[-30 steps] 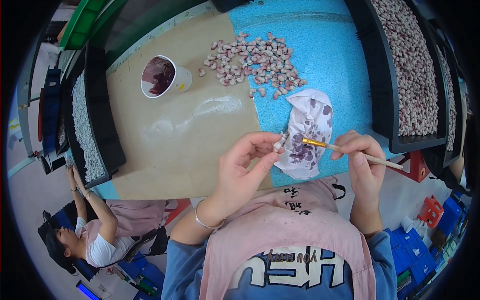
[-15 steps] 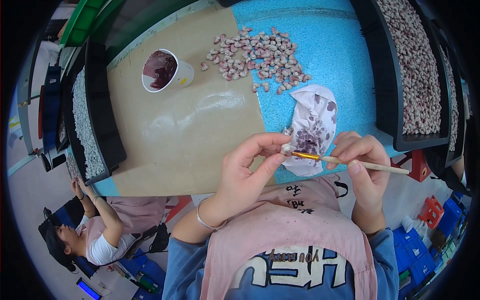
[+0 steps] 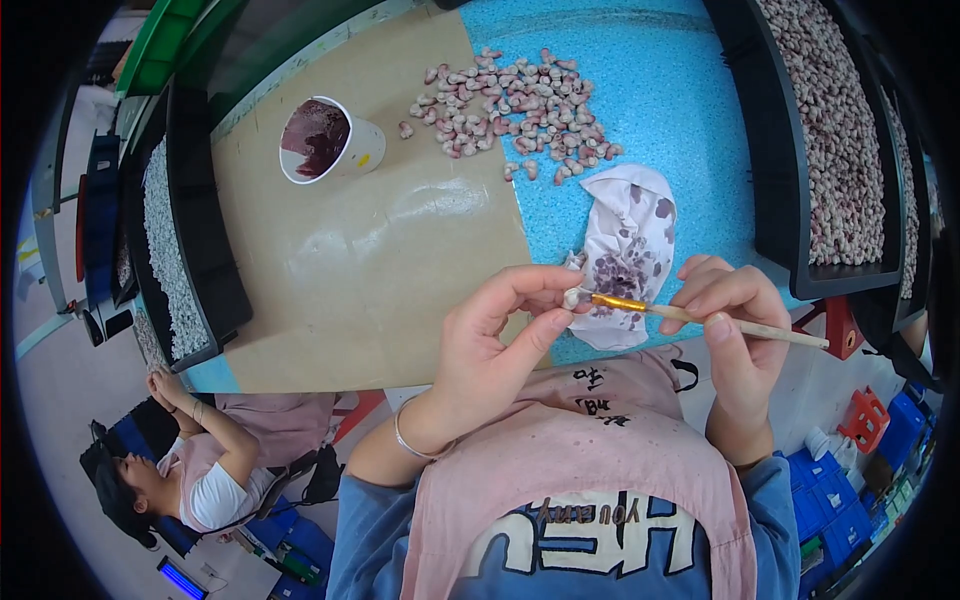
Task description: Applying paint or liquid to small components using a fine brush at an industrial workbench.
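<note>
Between thumb and fingertips, my left hand (image 3: pixel 497 340) pinches a small whitish knobbly piece (image 3: pixel 573 298). A paintbrush (image 3: pixel 780 331) with a pale wooden handle and a gold ferrule is gripped by my right hand (image 3: pixel 738 315); its tip points left at the piece. Whether the bristles touch it is too small to tell. Beneath the brush lies a white cloth (image 3: pixel 652 205) blotched with purple stains. Farther off is a loose heap of small curled pieces (image 3: pixel 545 112), whitish with pinkish-purple patches.
A white paper cup (image 3: pixel 360 150) with dark purple paint inside stands at the left on brown covering. Black bins flank the table: one with pale bits (image 3: pixel 165 240), another filled with reddish-white pieces (image 3: pixel 835 150). At lower left another person (image 3: pixel 210 470) sits working.
My right hand and the paintbrush have shifted slightly to the right, drawing the tip back a little. The left hand keeps its pinch nearly still.
</note>
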Demonstrator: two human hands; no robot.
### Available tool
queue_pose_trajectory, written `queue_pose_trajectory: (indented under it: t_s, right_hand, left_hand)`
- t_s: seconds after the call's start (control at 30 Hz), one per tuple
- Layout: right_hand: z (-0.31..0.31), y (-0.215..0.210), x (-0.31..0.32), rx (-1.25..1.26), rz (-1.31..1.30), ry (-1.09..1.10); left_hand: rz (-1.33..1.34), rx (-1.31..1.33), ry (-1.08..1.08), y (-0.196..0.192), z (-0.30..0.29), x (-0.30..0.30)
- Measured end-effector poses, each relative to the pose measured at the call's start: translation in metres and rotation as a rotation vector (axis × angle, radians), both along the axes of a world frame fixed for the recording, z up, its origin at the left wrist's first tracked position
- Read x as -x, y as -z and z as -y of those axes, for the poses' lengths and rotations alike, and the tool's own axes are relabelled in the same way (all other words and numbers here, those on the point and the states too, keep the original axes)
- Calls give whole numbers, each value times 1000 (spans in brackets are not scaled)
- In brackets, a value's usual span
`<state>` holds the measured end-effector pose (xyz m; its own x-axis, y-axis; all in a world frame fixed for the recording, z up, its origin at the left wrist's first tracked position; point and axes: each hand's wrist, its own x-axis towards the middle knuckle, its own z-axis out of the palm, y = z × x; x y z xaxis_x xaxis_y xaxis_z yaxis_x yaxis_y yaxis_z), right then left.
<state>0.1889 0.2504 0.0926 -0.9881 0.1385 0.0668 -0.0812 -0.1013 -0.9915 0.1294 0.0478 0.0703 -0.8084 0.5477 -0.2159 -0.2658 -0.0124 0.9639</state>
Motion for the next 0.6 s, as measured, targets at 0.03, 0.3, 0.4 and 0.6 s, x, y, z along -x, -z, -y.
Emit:
queue_pose_trajectory:
  t_s: [0.03,0.3,0.4,0.6]
  right_hand:
    - [-1,-1,0,0,0,0]
    - [-1,-1,0,-106,-45,-36]
    - [-1,-1,1,-71,-9,26]
    - [-3,-1,1,-89,-75,-28]
  left_hand:
    - [36,-30,-20,0,-1,0]
    - [-10,19,9,1,2,1]
    - [23,-3,0,-2,-1,1]
    - [42,-15,-1,-2,0,0]
